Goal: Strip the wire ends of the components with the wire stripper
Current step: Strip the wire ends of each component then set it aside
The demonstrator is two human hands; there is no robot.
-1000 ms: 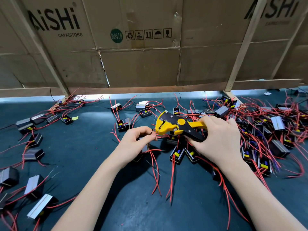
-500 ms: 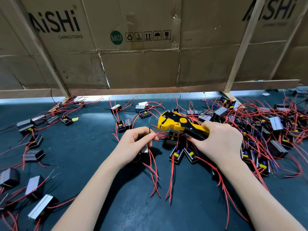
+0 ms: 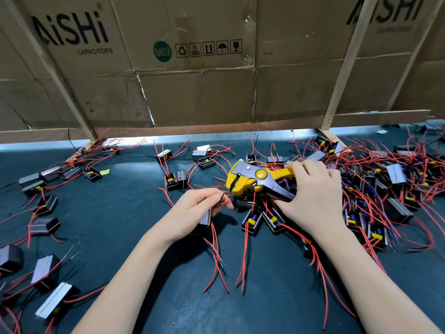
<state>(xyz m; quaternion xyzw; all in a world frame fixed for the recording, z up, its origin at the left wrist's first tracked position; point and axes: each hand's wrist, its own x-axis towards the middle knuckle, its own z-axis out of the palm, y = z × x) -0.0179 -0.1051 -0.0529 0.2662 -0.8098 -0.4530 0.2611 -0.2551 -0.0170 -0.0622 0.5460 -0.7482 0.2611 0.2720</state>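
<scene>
My right hand [image 3: 310, 196] grips the handles of a yellow and grey wire stripper [image 3: 252, 180], whose jaws point left at mid-table. My left hand [image 3: 195, 208] holds a small black component with a silver side [image 3: 206, 216] against its palm and pinches a thin red wire [image 3: 225, 201] between thumb and forefinger. The wire's tip lies just below and left of the stripper jaws. More red wires hang from the held component down over the mat.
A dark mat [image 3: 144, 237] covers the table. A dense heap of components with red wires [image 3: 385, 184] lies at right. Scattered components [image 3: 45, 206] lie at left. Several sit under the stripper [image 3: 252, 219]. A cardboard wall [image 3: 192, 80] closes off the back.
The stripper has swung down from its raised tilt, and its jaws now sit level by the wire. My left hand keeps pinching the wire and has barely moved.
</scene>
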